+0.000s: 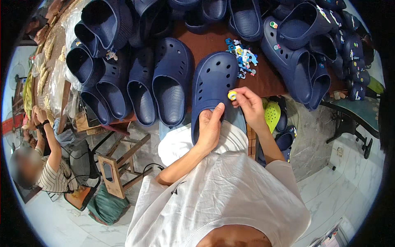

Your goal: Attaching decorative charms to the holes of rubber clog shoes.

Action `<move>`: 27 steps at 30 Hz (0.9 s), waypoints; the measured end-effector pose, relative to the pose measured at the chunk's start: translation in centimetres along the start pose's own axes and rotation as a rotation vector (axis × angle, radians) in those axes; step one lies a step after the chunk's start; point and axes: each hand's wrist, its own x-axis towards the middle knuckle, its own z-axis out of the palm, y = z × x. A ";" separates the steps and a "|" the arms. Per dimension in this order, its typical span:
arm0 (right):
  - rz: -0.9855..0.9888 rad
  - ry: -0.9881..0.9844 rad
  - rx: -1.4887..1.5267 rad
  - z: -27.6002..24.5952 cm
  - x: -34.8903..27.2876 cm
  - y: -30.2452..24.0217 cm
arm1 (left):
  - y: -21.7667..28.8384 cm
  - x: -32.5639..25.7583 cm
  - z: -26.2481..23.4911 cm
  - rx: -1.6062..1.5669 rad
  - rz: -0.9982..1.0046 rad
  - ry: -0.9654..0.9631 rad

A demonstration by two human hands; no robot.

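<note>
A navy blue clog [215, 78] with round holes in its upper is in front of me, toe pointing away. My left hand [210, 125] grips it at the foot opening, fingers inside and thumb on the outside. Beside its right edge, my right hand [249, 105] pinches a small round yellow-and-white shoe charm [232, 95] between thumb and fingertips, near the side holes. Just beyond the clog's toe, to the right, lies a loose pile of small blue, white and multicoloured charms [243, 57]. No charm shows in the upper of the held clog.
Several plain navy clogs [170, 82] stand on the brown-covered table [185, 35] at left and far side. Clogs with charms [284, 53] pile up at right. A lime-green clog [271, 116] sits below the edge. A wooden stool [111, 175] and another person [49, 160] are at left.
</note>
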 end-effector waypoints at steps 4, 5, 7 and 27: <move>-0.031 -0.052 -0.009 -0.1 0.6 -0.1 | 0.1 0.0 -0.1 -0.004 -0.011 -0.009; -0.056 -0.057 -0.041 -0.2 0.7 -0.2 | 0.0 0.0 -0.2 -0.005 -0.010 -0.008; -0.075 -0.059 -0.060 -0.4 0.8 -0.4 | -0.2 -0.2 -0.3 0.039 0.035 -0.047; -0.214 -0.022 -0.272 0.1 0.4 0.5 | 0.7 -0.5 0.9 0.141 0.023 -0.010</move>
